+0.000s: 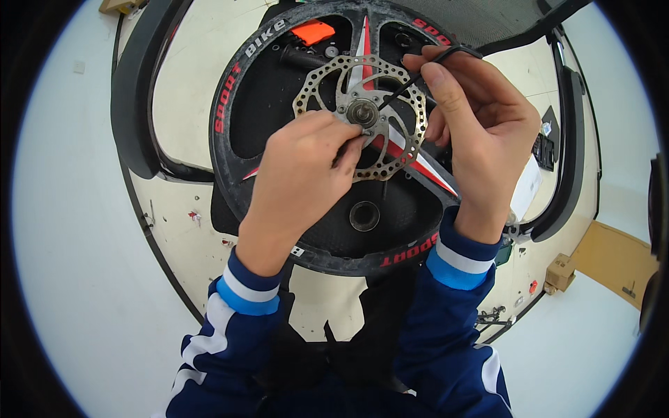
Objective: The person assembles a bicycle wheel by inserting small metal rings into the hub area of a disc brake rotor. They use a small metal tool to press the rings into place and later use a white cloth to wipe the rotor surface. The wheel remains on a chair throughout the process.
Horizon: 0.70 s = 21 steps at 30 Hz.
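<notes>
Wheel (221, 150) lies flat on chair seat (254, 115), brake rotor (419, 111) uppermost. Right hand (481, 104): fingers clamped on black hex key (404, 87), tip just right of hub (363, 111). Left hand (300, 167): fingertips together, near side of hub; cannot tell whether gripping anything.

Brake disc (382, 124) partly hidden behind left hand (303, 171), mesh panel (519, 28) cut off above

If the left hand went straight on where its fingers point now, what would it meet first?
The left hand would most likely meet the inner part of the brake disc rotor, beside the hub axle; depth is unclear, so contact may already exist.
</notes>
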Each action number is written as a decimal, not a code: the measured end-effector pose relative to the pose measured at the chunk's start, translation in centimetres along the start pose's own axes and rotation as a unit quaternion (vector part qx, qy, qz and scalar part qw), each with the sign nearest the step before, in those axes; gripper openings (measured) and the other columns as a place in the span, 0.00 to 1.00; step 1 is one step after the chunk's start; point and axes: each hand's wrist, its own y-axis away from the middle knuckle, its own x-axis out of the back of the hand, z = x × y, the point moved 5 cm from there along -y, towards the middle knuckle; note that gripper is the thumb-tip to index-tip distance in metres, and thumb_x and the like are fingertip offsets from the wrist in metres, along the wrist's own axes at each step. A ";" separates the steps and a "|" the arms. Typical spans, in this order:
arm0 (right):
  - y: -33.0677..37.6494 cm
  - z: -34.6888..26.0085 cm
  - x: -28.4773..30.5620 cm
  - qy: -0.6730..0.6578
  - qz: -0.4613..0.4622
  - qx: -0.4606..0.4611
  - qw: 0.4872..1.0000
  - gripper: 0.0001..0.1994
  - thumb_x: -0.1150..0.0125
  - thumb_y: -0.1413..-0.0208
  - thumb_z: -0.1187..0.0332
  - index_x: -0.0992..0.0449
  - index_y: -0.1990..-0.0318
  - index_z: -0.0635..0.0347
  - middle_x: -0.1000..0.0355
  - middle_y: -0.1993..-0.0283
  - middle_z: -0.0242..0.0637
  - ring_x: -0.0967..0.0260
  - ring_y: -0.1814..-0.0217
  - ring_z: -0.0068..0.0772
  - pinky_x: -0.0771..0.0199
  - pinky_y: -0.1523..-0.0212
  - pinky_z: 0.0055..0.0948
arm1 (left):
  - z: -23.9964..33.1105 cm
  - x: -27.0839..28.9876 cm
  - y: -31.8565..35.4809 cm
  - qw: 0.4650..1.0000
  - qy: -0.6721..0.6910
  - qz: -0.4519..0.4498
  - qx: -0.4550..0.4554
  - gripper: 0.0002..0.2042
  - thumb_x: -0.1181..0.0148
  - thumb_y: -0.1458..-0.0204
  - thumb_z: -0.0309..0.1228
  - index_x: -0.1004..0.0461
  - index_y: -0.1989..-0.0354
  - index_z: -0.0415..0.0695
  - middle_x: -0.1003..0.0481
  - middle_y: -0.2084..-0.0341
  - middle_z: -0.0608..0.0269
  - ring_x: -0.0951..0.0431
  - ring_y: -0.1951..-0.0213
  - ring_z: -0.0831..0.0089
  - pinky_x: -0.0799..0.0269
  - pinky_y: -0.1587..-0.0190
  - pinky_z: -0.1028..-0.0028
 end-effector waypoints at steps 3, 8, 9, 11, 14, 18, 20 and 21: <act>0.0 0.0 0.2 -0.005 -0.001 0.000 1.000 0.10 0.33 0.41 0.74 0.18 0.55 0.70 0.17 0.60 0.48 0.33 0.81 0.13 0.36 0.81 0.13 | 0.5 -0.8 -0.2 1.000 -0.012 0.019 -0.017 0.07 0.30 0.55 0.19 0.17 0.66 0.38 0.22 0.76 0.61 0.25 0.79 0.71 0.32 0.77 0.76; 0.0 -0.1 0.6 -0.011 0.003 -0.001 1.000 0.10 0.33 0.41 0.74 0.18 0.55 0.71 0.17 0.60 0.49 0.33 0.80 0.13 0.36 0.81 0.13 | 0.3 -1.5 0.0 0.999 -0.039 0.015 -0.022 0.08 0.31 0.57 0.18 0.16 0.66 0.38 0.22 0.75 0.59 0.23 0.76 0.66 0.29 0.74 0.73; 0.1 0.0 0.6 -0.014 0.003 -0.004 1.000 0.10 0.33 0.41 0.74 0.18 0.55 0.71 0.17 0.60 0.49 0.33 0.80 0.13 0.36 0.81 0.13 | 0.4 -1.5 0.1 0.999 -0.043 0.014 -0.021 0.08 0.31 0.57 0.18 0.16 0.66 0.38 0.22 0.75 0.59 0.22 0.76 0.65 0.28 0.73 0.72; 0.1 -0.1 0.6 -0.014 0.004 -0.008 1.000 0.10 0.33 0.41 0.75 0.18 0.54 0.71 0.17 0.59 0.49 0.33 0.80 0.13 0.36 0.81 0.13 | 0.5 -1.4 0.2 0.999 -0.044 0.010 -0.008 0.09 0.31 0.58 0.18 0.16 0.66 0.37 0.22 0.74 0.58 0.22 0.75 0.64 0.27 0.71 0.72; 0.1 0.0 0.7 -0.017 0.002 -0.005 1.000 0.10 0.33 0.42 0.75 0.18 0.54 0.71 0.17 0.59 0.49 0.33 0.80 0.13 0.36 0.81 0.13 | 0.7 -1.4 0.1 0.998 -0.055 0.010 -0.016 0.10 0.31 0.59 0.18 0.17 0.66 0.37 0.22 0.74 0.58 0.22 0.73 0.63 0.26 0.69 0.71; -0.1 0.0 0.7 -0.024 -0.008 0.002 1.000 0.10 0.33 0.42 0.75 0.18 0.54 0.71 0.17 0.59 0.49 0.32 0.80 0.13 0.35 0.80 0.13 | 1.0 -1.6 -0.1 0.998 -0.065 -0.001 -0.023 0.10 0.31 0.61 0.18 0.17 0.66 0.37 0.22 0.73 0.58 0.22 0.71 0.62 0.26 0.67 0.71; -0.2 0.0 0.7 -0.027 -0.011 0.002 1.000 0.10 0.33 0.42 0.75 0.18 0.54 0.71 0.17 0.59 0.49 0.32 0.80 0.13 0.35 0.80 0.13 | 1.0 -1.8 0.0 0.998 -0.065 -0.002 -0.022 0.11 0.32 0.60 0.18 0.17 0.65 0.38 0.22 0.72 0.58 0.22 0.71 0.62 0.26 0.67 0.70; -0.2 0.1 0.7 -0.028 -0.012 0.003 1.000 0.10 0.33 0.42 0.75 0.18 0.54 0.71 0.17 0.59 0.49 0.32 0.80 0.13 0.35 0.80 0.13 | 1.0 -1.8 0.1 0.998 -0.064 -0.003 -0.023 0.11 0.32 0.60 0.18 0.17 0.65 0.38 0.22 0.72 0.58 0.22 0.71 0.61 0.26 0.67 0.70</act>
